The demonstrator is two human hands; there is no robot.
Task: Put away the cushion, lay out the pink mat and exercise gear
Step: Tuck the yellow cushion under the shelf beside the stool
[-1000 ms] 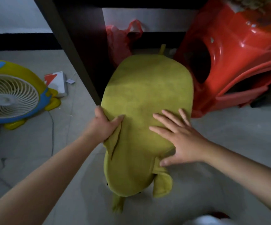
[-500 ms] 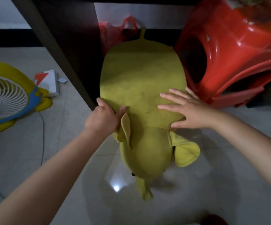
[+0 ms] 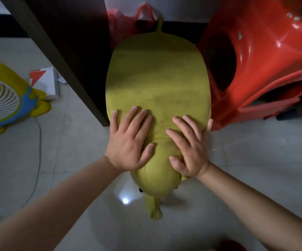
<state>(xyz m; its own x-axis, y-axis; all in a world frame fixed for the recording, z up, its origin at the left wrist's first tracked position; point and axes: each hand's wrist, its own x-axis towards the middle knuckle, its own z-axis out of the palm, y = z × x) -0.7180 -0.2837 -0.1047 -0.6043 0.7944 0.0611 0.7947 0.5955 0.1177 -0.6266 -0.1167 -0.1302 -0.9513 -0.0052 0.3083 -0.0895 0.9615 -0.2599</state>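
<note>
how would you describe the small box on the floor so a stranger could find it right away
Start at the dark wooden panel slanting down the left. On the floor just left of it, behind the yellow and blue fan, lies the small box. It is white with a red-orange corner, the only boxy thing there.

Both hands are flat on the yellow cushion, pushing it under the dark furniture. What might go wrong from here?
The cushion may snag the red plastic bag at its far end and bunch it against the wall. Its right edge lies beside the red plastic stool, which might shift. The flat left hand and right hand could slide instead.
</note>
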